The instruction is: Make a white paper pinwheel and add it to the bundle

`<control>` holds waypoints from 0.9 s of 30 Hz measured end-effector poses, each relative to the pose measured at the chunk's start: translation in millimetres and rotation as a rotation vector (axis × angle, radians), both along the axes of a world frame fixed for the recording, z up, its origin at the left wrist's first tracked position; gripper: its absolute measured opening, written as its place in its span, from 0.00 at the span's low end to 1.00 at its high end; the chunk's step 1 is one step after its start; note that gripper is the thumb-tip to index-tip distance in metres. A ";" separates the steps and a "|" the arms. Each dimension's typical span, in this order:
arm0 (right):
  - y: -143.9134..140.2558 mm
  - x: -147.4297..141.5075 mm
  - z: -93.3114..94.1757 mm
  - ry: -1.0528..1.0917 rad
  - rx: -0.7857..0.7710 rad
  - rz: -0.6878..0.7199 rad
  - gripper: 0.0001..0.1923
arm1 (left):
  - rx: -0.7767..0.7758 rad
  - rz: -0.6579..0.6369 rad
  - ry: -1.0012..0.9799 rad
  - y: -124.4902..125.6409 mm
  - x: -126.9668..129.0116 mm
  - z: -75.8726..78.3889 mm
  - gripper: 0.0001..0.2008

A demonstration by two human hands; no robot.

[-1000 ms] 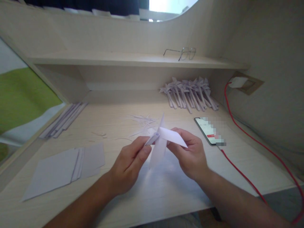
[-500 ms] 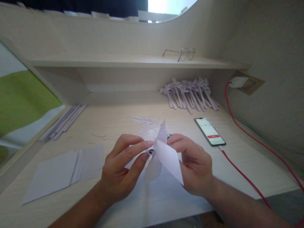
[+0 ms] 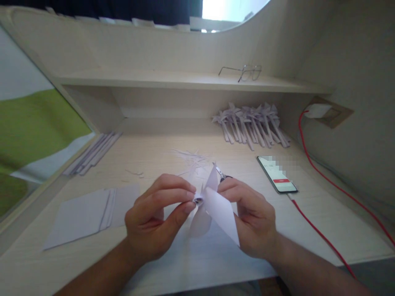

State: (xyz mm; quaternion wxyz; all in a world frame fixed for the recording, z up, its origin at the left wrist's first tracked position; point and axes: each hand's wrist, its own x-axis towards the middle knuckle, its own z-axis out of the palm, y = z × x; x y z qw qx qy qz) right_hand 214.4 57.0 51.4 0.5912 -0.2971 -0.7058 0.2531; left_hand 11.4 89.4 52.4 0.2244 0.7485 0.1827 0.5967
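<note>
A white paper pinwheel [image 3: 220, 216] is held over the desk, its blades spread and facing right. At its left side the open end of a rolled paper tube [image 3: 198, 200] shows. My left hand [image 3: 154, 220] pinches at this tube end with thumb and fingertips. On the other side, my right hand [image 3: 251, 220] is closed behind the blades, which hide its fingertips in part. Just beyond the right hand lie scissors [image 3: 219, 172], their handles partly covered by it. Thin paper strips [image 3: 191, 156] are strewn behind the hands.
Finished paper pinwheels [image 3: 251, 125] lie in a row at the back right. A phone [image 3: 277, 174] with a red cable [image 3: 321, 236] is to the right. Paper sheets [image 3: 78, 213] and rolled paper sticks [image 3: 94, 153] lie left. Glasses [image 3: 247, 73] rest on the shelf [image 3: 154, 80].
The view has turned a little left, so the surroundings sit further right. My left fingertips have drawn slightly back toward the edge of the tube. More of the scissors shows.
</note>
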 end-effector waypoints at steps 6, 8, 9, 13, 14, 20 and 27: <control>1.6 -1.5 1.1 -0.014 0.015 -0.007 0.11 | -0.049 -0.009 -0.001 -0.7 -0.3 1.1 0.14; 1.8 -1.8 2.6 -0.017 0.016 -0.008 0.10 | -0.053 -0.003 -0.003 -0.6 -0.3 0.8 0.14; 1.7 -1.9 3.4 -0.018 0.015 -0.006 0.10 | -0.054 0.000 -0.002 -0.5 -0.3 0.5 0.14; 0.8 -1.4 4.3 -0.030 -0.007 -0.001 0.09 | -0.069 0.012 0.006 0.0 0.6 0.0 0.15; 0.5 -1.3 3.9 -0.033 -0.018 -0.003 0.09 | -0.072 0.013 0.005 0.0 1.0 0.2 0.15; -0.4 -2.7 0.2 -0.017 -0.108 0.016 0.07 | -0.120 -0.032 -0.003 -0.5 2.6 3.6 0.13; -3.0 -4.2 0.6 -0.008 -0.209 0.074 0.04 | -0.227 -0.139 -0.041 -0.5 3.3 4.2 0.11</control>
